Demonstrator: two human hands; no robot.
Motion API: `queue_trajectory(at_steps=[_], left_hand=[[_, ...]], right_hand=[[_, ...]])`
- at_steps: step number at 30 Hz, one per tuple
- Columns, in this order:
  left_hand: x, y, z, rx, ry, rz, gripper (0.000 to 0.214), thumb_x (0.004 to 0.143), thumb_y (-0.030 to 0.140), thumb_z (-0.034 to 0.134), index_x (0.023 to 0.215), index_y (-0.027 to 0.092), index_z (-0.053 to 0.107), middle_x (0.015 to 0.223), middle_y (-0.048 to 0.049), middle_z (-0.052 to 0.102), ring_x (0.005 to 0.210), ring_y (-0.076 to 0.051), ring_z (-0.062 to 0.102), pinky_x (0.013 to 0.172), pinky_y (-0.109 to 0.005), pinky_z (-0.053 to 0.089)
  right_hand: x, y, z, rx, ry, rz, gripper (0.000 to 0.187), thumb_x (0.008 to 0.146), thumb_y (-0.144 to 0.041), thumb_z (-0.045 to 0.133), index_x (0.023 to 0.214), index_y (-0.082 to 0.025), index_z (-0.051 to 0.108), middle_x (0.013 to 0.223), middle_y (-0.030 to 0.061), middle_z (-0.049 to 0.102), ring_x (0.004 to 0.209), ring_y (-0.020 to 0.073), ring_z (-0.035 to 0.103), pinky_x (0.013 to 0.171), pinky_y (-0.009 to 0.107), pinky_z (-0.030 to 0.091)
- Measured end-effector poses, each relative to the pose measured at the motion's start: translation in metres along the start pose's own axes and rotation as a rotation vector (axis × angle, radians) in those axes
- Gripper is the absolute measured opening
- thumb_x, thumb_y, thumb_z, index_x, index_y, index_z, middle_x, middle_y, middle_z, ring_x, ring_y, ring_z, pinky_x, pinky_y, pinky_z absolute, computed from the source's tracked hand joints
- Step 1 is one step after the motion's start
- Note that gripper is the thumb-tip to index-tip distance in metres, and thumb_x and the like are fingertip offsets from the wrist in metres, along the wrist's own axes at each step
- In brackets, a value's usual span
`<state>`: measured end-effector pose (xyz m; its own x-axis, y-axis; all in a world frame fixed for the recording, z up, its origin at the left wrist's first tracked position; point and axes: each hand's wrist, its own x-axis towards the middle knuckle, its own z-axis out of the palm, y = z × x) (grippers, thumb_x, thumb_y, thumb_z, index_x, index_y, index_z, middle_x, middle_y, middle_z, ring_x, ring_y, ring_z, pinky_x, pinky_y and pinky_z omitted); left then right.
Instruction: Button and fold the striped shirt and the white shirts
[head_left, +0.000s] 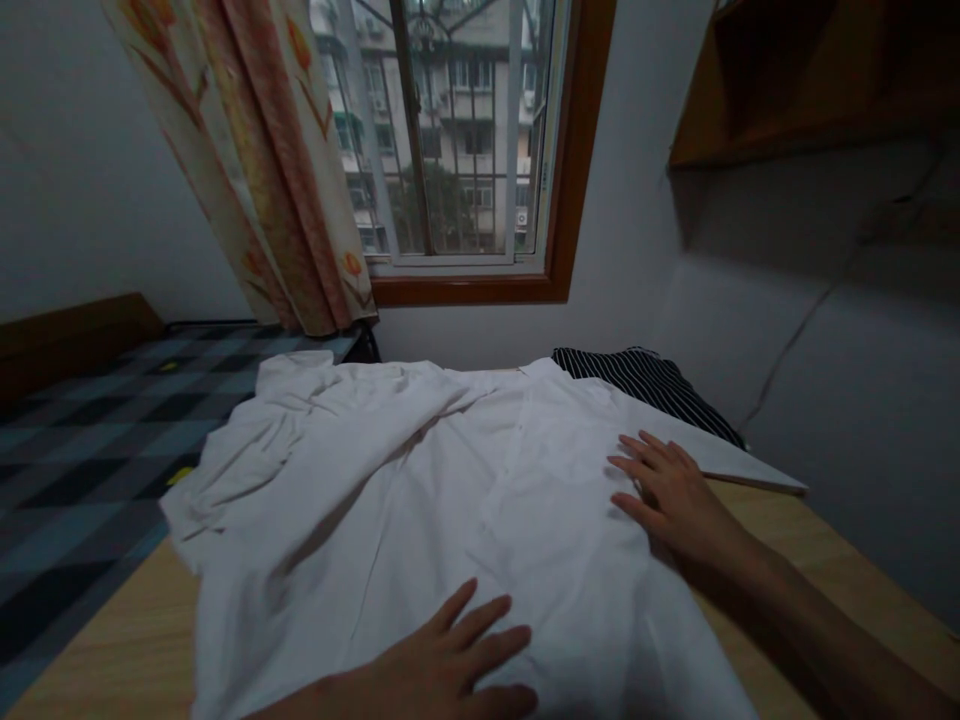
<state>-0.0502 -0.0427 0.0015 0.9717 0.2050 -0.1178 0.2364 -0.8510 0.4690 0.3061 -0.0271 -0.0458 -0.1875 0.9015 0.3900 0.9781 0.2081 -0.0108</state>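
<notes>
A white shirt (450, 480) lies spread over a wooden table, wrinkled, with its button placket running up the middle. One sleeve is laid in a long fold across the left side, beside more bunched white cloth. My left hand (450, 655) is low in the view over the shirt's lower front, fingers spread, holding nothing. Over the shirt's right side is my right hand (667, 490), its fingers apart and its palm down, gripping nothing. Whether either palm presses on the cloth I cannot tell.
Pale wood of the table (795, 540) shows along both sides of the shirt. A black-and-white striped cloth (652, 380) lies at the back right. To the left is a bed with a checked cover (67, 480). Behind are a flowered curtain (262, 170) and a barred window (450, 130).
</notes>
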Motion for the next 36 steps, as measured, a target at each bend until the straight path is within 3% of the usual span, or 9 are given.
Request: queue_trajectory(at_steps=[6, 11, 14, 17, 18, 20, 23, 30, 36], left_hand=[[-0.013, -0.001, 0.016, 0.013, 0.134, -0.104, 0.048, 0.087, 0.047, 0.056, 0.134, 0.036, 0.05, 0.143, -0.0046, 0.048, 0.132, -0.032, 0.041, 0.111, -0.051, 0.029], [-0.001, 0.002, 0.018, 0.025, 0.178, -0.091, 0.022, 0.091, 0.031, 0.05, 0.105, 0.031, 0.068, 0.117, -0.0033, 0.066, 0.11, -0.024, 0.056, 0.098, -0.039, 0.043], [0.004, -0.004, 0.023, -0.037, 0.222, -0.073, 0.023, 0.091, 0.025, 0.047, 0.093, 0.027, 0.069, 0.102, -0.0036, 0.069, 0.096, -0.02, 0.06, 0.091, -0.036, 0.046], [0.009, -0.02, 0.032, -0.147, 0.365, -0.168, 0.02, 0.086, 0.027, 0.054, 0.101, 0.025, 0.066, 0.108, -0.0063, 0.066, 0.101, -0.021, 0.058, 0.093, -0.037, 0.046], [0.011, -0.027, 0.035, -0.211, 0.45, -0.237, 0.026, 0.083, 0.028, 0.058, 0.108, 0.024, 0.064, 0.113, -0.0077, 0.064, 0.105, -0.023, 0.057, 0.094, -0.039, 0.046], [0.019, -0.04, 0.037, -0.395, 0.625, -0.411, 0.042, 0.077, 0.028, 0.063, 0.119, 0.022, 0.057, 0.12, -0.0102, 0.06, 0.11, -0.024, 0.055, 0.096, -0.04, 0.046], [0.034, -0.056, 0.028, -0.723, 0.769, -0.655, 0.049, 0.075, 0.026, 0.063, 0.122, 0.02, 0.053, 0.122, -0.0127, 0.058, 0.109, -0.024, 0.057, 0.09, -0.04, 0.05], [0.057, -0.067, -0.004, -1.109, 0.621, -0.749, 0.049, 0.065, 0.019, 0.069, 0.113, 0.017, 0.059, 0.123, -0.0117, 0.057, 0.093, -0.017, 0.063, 0.08, -0.029, 0.051], [0.057, -0.062, -0.004, -1.082, 0.585, -0.695, 0.076, 0.053, 0.015, 0.075, 0.126, 0.016, 0.055, 0.133, -0.0145, 0.05, 0.103, -0.022, 0.057, 0.075, -0.024, 0.047]], right_hand=[[-0.008, 0.017, 0.018, -0.049, -0.196, -0.081, 0.033, 0.08, -0.011, 0.045, 0.1, -0.024, 0.067, 0.126, 0.0077, 0.062, 0.122, 0.0278, 0.052, 0.108, 0.06, 0.023], [-0.02, 0.02, 0.008, -0.042, -0.123, 0.024, 0.035, 0.086, -0.009, 0.036, 0.098, -0.019, 0.067, 0.114, 0.0107, 0.068, 0.105, 0.0257, 0.062, 0.103, 0.058, 0.032], [-0.037, -0.012, -0.01, 0.005, 0.014, -0.016, 0.027, 0.087, -0.019, 0.044, 0.104, -0.019, 0.067, 0.12, 0.0125, 0.065, 0.113, 0.0286, 0.058, 0.104, 0.055, 0.035], [-0.064, -0.066, -0.012, 0.123, 0.105, -0.224, 0.036, 0.085, -0.038, 0.058, 0.117, -0.02, 0.06, 0.128, 0.013, 0.06, 0.121, 0.0305, 0.053, 0.104, 0.053, 0.037], [-0.074, -0.084, -0.006, 0.166, 0.124, -0.336, 0.04, 0.083, -0.042, 0.061, 0.118, -0.021, 0.059, 0.126, 0.0122, 0.061, 0.12, 0.0304, 0.054, 0.103, 0.052, 0.039], [-0.09, -0.117, 0.011, 0.221, 0.226, -0.494, 0.027, 0.085, -0.035, 0.062, 0.11, -0.026, 0.06, 0.114, 0.0055, 0.068, 0.11, 0.0253, 0.061, 0.101, 0.048, 0.043], [-0.106, -0.148, 0.036, 0.221, 0.281, -0.516, 0.013, 0.089, -0.03, 0.058, 0.102, -0.028, 0.061, 0.103, -0.0003, 0.072, 0.101, 0.0209, 0.066, 0.099, 0.045, 0.047], [-0.107, -0.162, 0.033, 0.259, 0.336, -0.528, 0.018, 0.096, -0.032, 0.046, 0.086, -0.027, 0.059, 0.087, -0.0061, 0.072, 0.087, 0.0132, 0.067, 0.1, 0.035, 0.046], [-0.101, -0.175, 0.035, 0.242, 0.603, -0.273, 0.038, 0.1, -0.03, 0.029, 0.074, -0.021, 0.056, 0.074, 0.0004, 0.068, 0.076, 0.0149, 0.063, 0.105, 0.036, 0.035]])
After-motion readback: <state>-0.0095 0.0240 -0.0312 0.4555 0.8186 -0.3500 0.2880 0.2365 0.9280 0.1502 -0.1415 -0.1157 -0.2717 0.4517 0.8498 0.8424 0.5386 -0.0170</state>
